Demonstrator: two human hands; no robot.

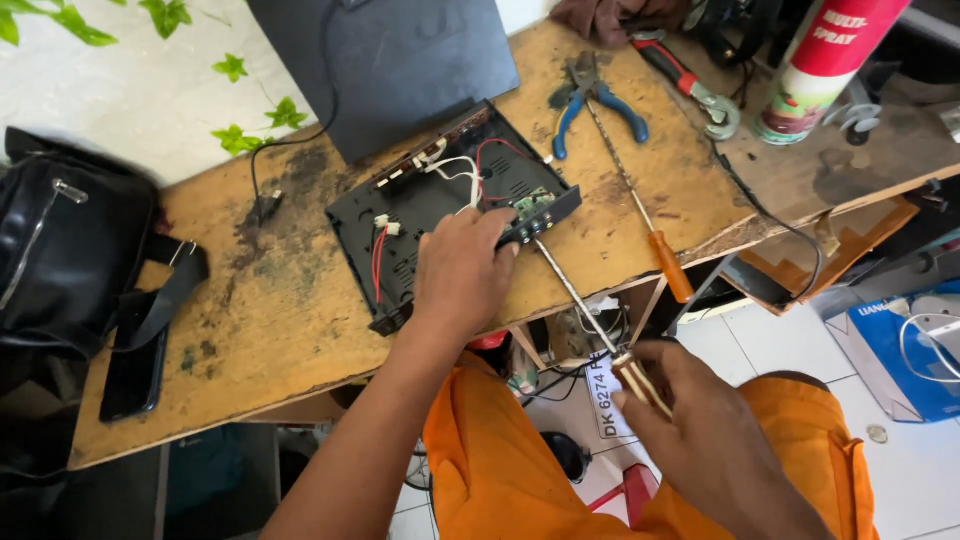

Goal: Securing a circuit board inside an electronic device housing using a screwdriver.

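An opened black device case (420, 215) lies on the worn wooden bench (300, 330), with white and red wires and a small green circuit board (533, 205) inside. My left hand (462, 272) rests palm down on the case's near right corner, steadying it. My right hand (700, 435) grips the striped handle of a long screwdriver (580, 300). Its metal shaft points up and left, and the tip meets the case's front edge by the circuit board.
Blue-handled pliers (590, 100), an orange-handled screwdriver (665, 255), a red-handled wrench (690, 85) and a spray can (820, 65) lie at the bench's right. A black bag (70, 250) and a phone (135, 375) sit at the left. A dark panel (390, 60) lies behind the case.
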